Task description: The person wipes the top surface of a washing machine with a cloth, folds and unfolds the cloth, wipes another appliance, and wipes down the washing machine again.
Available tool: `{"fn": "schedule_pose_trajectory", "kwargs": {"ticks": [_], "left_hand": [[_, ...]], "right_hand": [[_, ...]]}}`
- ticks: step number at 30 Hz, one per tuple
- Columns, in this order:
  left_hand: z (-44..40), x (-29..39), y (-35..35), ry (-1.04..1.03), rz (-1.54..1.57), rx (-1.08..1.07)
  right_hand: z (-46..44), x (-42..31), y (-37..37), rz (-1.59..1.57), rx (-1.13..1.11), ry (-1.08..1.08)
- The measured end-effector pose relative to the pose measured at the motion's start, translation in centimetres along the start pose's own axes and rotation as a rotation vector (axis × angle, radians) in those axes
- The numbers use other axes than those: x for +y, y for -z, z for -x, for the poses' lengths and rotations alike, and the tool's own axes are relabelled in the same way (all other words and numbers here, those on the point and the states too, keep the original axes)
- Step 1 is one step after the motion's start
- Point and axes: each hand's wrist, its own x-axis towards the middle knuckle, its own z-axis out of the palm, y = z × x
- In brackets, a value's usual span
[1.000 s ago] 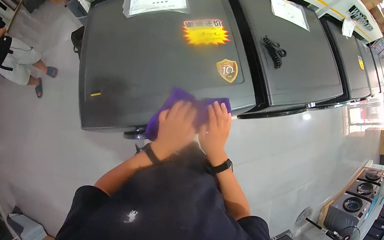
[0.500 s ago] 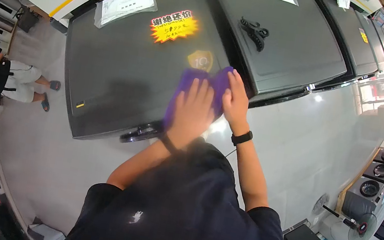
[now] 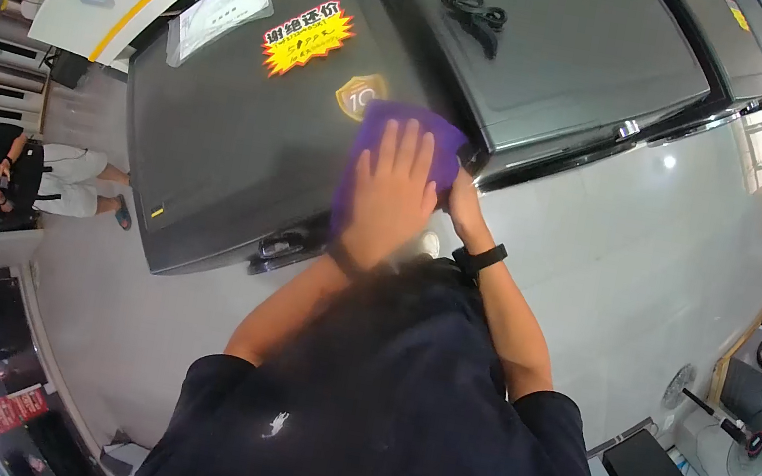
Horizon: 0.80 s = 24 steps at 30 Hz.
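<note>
My left hand [image 3: 392,190] lies flat with its fingers stretched out on a purple cloth [image 3: 390,122], pressing it onto the top of a dark grey appliance [image 3: 214,150]. The cloth covers the near right corner of that top, just below a gold shield sticker [image 3: 360,95] marked 10. At the appliance's near right edge is my right hand [image 3: 464,201], beside the cloth's right side. Its fingers are mostly hidden there, so I cannot see what they touch. A black band circles the right wrist.
A yellow and red price sticker [image 3: 309,37] and a sheet in a plastic sleeve [image 3: 222,15] lie on the same top. A coiled black cord [image 3: 475,20] rests on the neighbouring appliance [image 3: 571,68]. Another person [image 3: 39,176] stands at the left. A fan [image 3: 755,442] is at the right.
My right hand has come off the top of the cloth and down to the appliance's edge. My left hand stays flat on the cloth. The camera view has shifted somewhat.
</note>
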Motion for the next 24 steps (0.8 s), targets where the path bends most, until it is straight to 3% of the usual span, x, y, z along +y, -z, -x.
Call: {"fn": "schedule_pose_trajectory", "kwargs": {"ticks": [3,6,7,8,10,12,14,17,20,24], "left_hand": [[-0.1,0.1,-0.3,0.018,-0.016,-0.008],[0.3,0.0,-1.0,0.009,-0.065,0.021],[0.1,-0.1,-0.8,0.004,-0.034,0.023],[0.1,-0.1,-0.5,0.002,-0.002,0.025],[0.1,-0.1,0.1,0.003,0.052,0.030],[0.3,-0.3,0.3,-0.008,0.099,0.035],[0.5,-1.0,0.4,-0.022,0.139,0.060],[2.4,-2.4,0.8,0.000,0.207,0.084],[4.7,-4.2,1.8,0.131,0.202,0.075],[5.2,-4.7,2.0,0.165,0.185,0.064]], "right_hand": [[0.9,-5.6,-1.5,0.036,0.035,0.135],[-0.2,-4.0,-1.5,0.125,0.057,0.251],[0.1,-4.2,-1.3,0.136,0.036,0.415],[0.5,-4.4,-0.9,0.071,-0.023,0.195],[0.1,-1.8,-1.0,-0.085,0.046,0.077],[-0.1,0.8,0.2,0.034,-0.014,0.035],[0.0,0.7,0.6,0.079,-0.050,0.141],[0.4,-0.8,1.5,0.104,-0.041,0.108],[2.4,-7.6,-0.1,0.105,-0.062,0.200],[1.6,-5.4,0.7,0.148,-0.083,0.163]]}}
